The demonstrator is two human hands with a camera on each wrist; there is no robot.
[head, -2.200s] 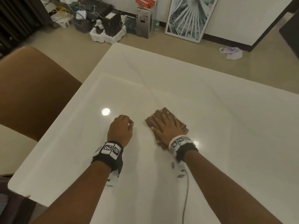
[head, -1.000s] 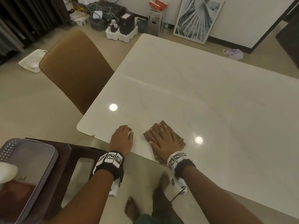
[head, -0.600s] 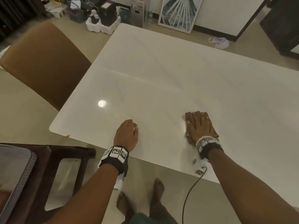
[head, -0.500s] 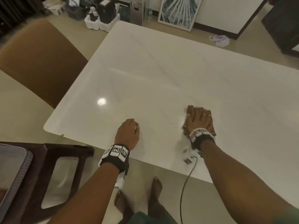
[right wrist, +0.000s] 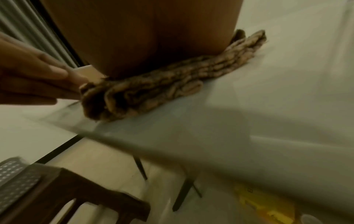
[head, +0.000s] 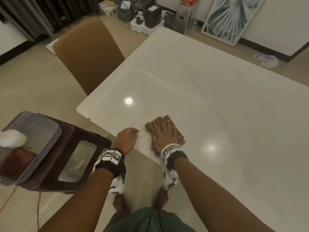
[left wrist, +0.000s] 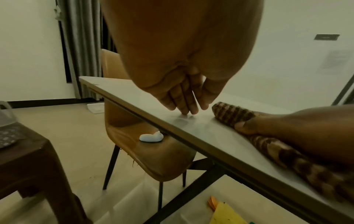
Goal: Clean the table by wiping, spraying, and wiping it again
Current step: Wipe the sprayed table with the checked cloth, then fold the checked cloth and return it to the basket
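Since 0.5 s ago the right hand [head: 164, 134] & cloth [head: 178, 138] have slid left along the near edge, now just beside the left hand [head: 126, 139]. R hand lies flat, fingers spread, pressing the brown patterned cloth on the white table [head: 217, 91], close to its near-left corner. L hand rests w/ fingertips [left wrist: 184, 109] touching the tabletop, fingers together, holding nothing. Brown chair [head: 87, 54] at the table's left side; dark stool [head: 66, 164] w/ grey basket [head: 33, 131] near-left
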